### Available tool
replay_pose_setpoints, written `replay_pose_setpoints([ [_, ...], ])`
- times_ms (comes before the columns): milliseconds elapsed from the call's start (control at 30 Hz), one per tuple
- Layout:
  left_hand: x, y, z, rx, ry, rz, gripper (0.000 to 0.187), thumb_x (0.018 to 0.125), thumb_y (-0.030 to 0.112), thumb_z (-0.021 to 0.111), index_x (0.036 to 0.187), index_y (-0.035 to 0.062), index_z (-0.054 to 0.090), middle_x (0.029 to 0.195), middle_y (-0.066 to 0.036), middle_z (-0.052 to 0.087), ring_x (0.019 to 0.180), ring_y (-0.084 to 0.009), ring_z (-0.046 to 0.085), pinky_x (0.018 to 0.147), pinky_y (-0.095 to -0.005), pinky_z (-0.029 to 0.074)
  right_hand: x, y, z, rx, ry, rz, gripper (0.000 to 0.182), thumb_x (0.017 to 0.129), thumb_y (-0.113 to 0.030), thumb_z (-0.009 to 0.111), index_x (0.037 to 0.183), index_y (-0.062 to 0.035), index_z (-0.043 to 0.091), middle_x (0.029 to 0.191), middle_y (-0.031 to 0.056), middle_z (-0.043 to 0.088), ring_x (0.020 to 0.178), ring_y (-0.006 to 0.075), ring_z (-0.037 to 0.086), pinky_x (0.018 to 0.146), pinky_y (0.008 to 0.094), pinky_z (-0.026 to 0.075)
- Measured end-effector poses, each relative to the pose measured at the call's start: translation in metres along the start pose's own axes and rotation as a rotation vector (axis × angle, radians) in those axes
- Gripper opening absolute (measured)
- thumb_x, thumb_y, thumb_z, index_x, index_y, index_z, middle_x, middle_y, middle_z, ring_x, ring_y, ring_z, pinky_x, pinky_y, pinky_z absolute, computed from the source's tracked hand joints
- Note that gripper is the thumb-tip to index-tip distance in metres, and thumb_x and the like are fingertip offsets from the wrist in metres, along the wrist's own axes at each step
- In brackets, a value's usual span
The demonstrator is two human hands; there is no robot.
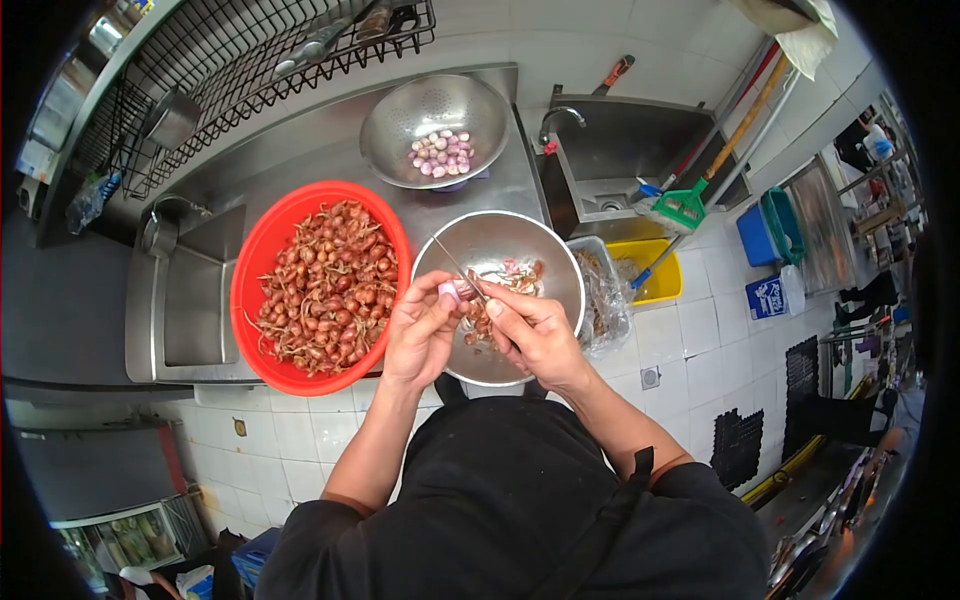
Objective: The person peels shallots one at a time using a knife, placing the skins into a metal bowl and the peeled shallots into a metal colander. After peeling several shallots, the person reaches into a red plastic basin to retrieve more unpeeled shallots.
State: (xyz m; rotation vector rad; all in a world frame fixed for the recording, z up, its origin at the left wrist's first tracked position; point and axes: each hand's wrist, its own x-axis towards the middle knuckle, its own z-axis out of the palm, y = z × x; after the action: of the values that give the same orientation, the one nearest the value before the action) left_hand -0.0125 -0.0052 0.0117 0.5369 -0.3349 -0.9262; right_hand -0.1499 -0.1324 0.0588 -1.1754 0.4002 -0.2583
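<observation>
Between the fingers of my left hand point(418, 330) is a partly peeled shallot point(449, 290), pinkish purple on its bared side. My right hand point(535, 335) grips a small knife point(455, 262), its thin blade slanting up and left close to the shallot. Both hands are over a steel bowl point(560, 285) that holds brown skins and scraps point(510, 275). To the left, a red basin point(250, 335) is heaped with unpeeled shallots point(330, 285). Behind the bowl, peeled shallots point(441, 153) lie in a steel colander point(400, 115).
At the left is a steel sink point(195, 320); another sink point(630, 150) with a tap point(562, 118) stands at the back right. A wire rack point(220, 75) hangs above. Right of the bowl are a plastic-lined container point(605, 310) and a yellow bin point(662, 275) on the floor.
</observation>
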Motion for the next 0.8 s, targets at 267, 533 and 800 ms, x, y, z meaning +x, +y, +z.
replay_pose_setpoints([
  [267,0.001,-0.003,-0.01,-0.053,0.063,-0.088,0.032,0.099,0.01,0.053,0.13,0.0009,0.052,0.116,-0.015,0.065,0.104,-0.0254,0.065,0.09,-0.0318,0.055,0.006,0.016,-0.013,0.066,0.125,-0.052,0.038,0.101,-0.018,0.053,0.136,-0.0022,0.053,0.061,0.0007,0.052,0.041,0.0052,0.04,0.036,0.0208,0.03],
  [533,0.044,0.013,-0.028,0.088,0.135,-0.097,0.03,0.099,0.011,0.054,0.127,-0.0001,0.053,0.12,-0.011,0.062,0.113,-0.0191,0.059,0.091,-0.0302,0.052,0.026,0.039,-0.05,-0.284,0.199,0.146,0.032,0.103,-0.022,0.046,0.122,-0.0013,0.061,0.063,0.003,0.055,0.046,0.0112,0.048,0.043,0.0271,0.038],
  [800,0.156,0.046,-0.042,1.192,0.346,0.444,0.068,0.089,0.02,0.072,0.143,-0.0025,0.037,0.141,-0.019,0.048,0.112,-0.0234,0.06,0.087,-0.0339,0.053,0.041,0.084,-0.059,-1.021,-0.136,0.162,0.033,0.097,-0.021,0.045,0.104,0.005,0.064,0.104,0.0302,0.064,0.102,0.0459,0.06,0.092,0.0482,0.045],
])
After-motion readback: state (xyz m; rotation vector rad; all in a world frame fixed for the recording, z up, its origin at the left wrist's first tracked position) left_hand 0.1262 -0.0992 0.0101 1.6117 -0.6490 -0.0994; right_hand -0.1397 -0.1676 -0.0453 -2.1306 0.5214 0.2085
